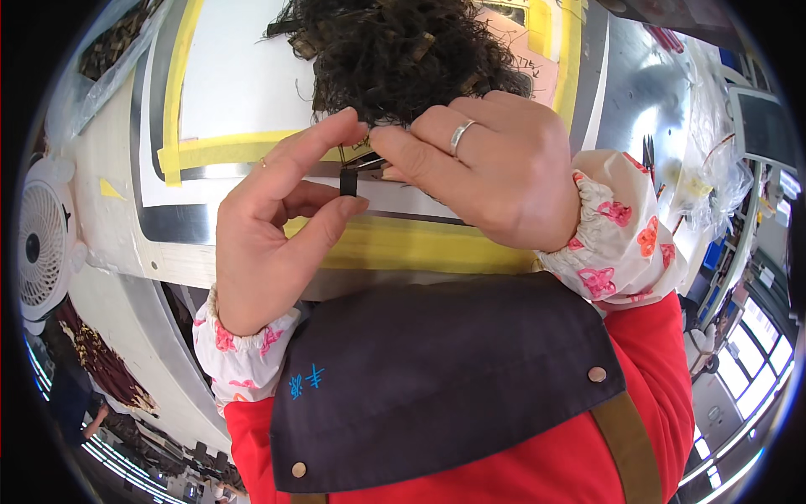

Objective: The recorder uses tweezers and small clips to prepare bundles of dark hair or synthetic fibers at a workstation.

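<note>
A small white fan (40, 244) stands at far left. The left hand (269, 244) pinches a small black clip (348, 181); the right hand (487, 172) grips thin metal tweezers (369, 161) beside it, beneath curly dark hair (395, 55), above the yellow-taped bench (420, 248).

Curly wig (395, 55) on table (243, 76) behind both hands, fan (42, 244) at far left, small clip (348, 182) between hands

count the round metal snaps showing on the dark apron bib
2. One round metal snap sits near the dark apron bib's right corner, above the brown strap; the other snap is at its lower left corner. More may be hidden.
</note>
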Tool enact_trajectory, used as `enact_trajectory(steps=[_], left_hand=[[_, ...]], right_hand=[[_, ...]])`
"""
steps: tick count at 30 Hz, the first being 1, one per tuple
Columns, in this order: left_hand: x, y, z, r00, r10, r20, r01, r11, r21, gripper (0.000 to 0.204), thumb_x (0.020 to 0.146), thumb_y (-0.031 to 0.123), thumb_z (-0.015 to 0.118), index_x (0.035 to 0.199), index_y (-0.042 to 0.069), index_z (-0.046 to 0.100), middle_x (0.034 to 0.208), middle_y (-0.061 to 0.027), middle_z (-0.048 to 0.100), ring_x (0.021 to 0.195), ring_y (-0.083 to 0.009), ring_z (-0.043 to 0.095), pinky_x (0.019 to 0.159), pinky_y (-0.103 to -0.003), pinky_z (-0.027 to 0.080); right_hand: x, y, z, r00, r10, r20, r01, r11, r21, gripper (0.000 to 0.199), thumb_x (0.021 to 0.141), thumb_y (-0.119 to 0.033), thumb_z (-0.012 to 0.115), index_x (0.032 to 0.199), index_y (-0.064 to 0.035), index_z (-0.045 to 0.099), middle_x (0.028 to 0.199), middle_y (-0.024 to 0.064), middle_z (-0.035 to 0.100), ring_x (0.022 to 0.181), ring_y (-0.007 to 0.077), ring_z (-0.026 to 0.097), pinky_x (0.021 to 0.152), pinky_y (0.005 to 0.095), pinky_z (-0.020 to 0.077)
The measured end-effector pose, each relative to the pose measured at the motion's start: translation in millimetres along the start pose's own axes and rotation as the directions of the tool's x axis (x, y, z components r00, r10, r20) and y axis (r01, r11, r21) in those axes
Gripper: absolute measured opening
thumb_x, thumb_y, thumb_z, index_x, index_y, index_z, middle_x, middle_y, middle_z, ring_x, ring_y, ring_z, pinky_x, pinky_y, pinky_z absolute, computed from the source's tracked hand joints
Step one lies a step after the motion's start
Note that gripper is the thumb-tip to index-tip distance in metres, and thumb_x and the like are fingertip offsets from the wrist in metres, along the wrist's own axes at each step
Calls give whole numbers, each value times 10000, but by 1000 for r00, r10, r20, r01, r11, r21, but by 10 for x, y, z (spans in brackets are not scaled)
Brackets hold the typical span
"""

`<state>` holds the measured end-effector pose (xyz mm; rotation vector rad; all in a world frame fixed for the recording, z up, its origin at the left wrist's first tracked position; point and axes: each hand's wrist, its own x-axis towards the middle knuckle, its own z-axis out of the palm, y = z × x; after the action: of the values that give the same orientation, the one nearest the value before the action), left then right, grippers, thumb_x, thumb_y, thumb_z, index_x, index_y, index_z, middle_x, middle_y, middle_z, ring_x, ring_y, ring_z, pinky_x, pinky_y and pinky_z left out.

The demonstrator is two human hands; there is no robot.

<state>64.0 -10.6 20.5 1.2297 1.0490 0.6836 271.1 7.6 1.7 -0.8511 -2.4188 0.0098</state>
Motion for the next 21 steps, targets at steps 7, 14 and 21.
enact_trajectory(steps=[7,14,21], left_hand=[[3,6,23,997,68,-19,-64,982,176,547,731,-163,532,1240,33,493,1189,-107,537,918,-138,598,749,-242,526],[17,-14,4,995,102,13,-102,967,234,553,715,-168,537,1229,33,502,1183,-107,546,917,-149,602,733,-239,526],[-1,82,-74,997,-23,75,8,983,185,589,712,-167,510,1263,39,476,1199,-103,540,793,-103,598,707,-208,490]], right_hand=[[7,-103,18,998,45,36,-44,998,-43,233,605,-159,594,804,-40,613,601,-1,470,528,124,510,477,251,395],[25,-108,-36,999,-2,47,5,998,-55,192,613,-150,603,765,-34,605,575,-3,468,519,122,508,473,250,392],[-32,-64,-65,995,6,100,-3,999,-40,181,640,-149,623,771,-28,595,601,14,496,526,140,530,458,277,410]])
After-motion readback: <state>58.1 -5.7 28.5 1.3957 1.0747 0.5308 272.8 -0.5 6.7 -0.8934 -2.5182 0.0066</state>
